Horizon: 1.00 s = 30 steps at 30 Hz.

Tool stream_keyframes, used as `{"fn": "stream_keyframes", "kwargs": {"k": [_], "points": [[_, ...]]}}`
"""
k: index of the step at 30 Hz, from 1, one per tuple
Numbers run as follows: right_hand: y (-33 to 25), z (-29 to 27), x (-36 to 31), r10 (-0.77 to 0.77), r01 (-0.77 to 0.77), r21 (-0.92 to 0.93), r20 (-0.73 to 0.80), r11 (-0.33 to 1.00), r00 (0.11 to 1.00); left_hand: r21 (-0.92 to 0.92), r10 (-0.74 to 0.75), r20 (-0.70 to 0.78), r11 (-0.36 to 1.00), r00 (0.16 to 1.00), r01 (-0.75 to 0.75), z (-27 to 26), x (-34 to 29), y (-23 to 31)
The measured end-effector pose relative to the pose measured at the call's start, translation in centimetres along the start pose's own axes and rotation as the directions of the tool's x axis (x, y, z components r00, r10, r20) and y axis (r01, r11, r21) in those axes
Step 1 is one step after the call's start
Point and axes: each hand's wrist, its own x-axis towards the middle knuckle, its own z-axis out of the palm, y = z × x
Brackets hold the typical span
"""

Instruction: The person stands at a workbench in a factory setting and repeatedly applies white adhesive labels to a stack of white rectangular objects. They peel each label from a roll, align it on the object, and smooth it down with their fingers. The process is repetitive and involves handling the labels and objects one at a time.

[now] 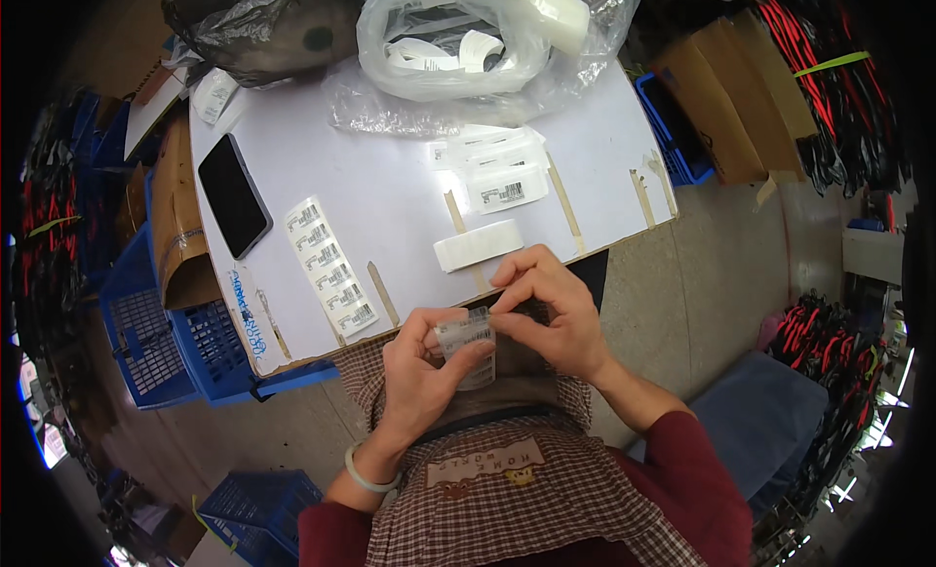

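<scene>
Where both hands (417, 380) (554, 318) meet, they hold labels (466, 333); a phone (234, 196) lies leftward.

Left grip (417, 377) closed, right grip (560, 318) in a pinch just beside it

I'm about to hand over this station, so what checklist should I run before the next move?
1. Left hand holding the barcode label strip: ok.
2. Right hand at that strip's upper right edge: ok.
3. Held strip fully visible: not ok, the left thumb covers part.
4. Label separated from its backing: cannot tell.
5. Smartphone clear of the label sheet on the table: ok, they lie apart.
</scene>
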Motion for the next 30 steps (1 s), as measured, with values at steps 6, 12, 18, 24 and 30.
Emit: {"fn": "stream_keyframes", "kwargs": {"k": [6,12,18,24,30], "points": [[-0.2,-3.4,2.9,0.12,-0.108,0.152,-0.069,0.982,0.99,-0.172,-0.162,0.01,0.972,0.987,0.162,-3.0,2.4,0.4],[-0.4,0.0,2.3,-0.019,0.035,-0.131,0.121,0.991,0.992,-0.105,-0.082,0.074,0.99,0.994,0.09,-1.8,2.6,1.4],[-0.2,1.0,2.1,-0.071,0.083,-0.146,0.086,0.986,0.994,-0.098,-0.137,0.076,0.985,0.988,0.144,-1.6,2.0,0.8],[0.0,0.3,1.7,-0.057,0.077,-0.16,0.128,0.984,0.99,0.012,-0.115,0.048,0.993,0.992,0.115,-1.5,1.8,0.7],[-0.2,-2.9,3.7,-0.092,0.097,-0.289,0.029,0.952,0.995,0.012,-0.179,-0.029,0.984,0.984,0.179,-3.7,2.1,-1.1]]}}
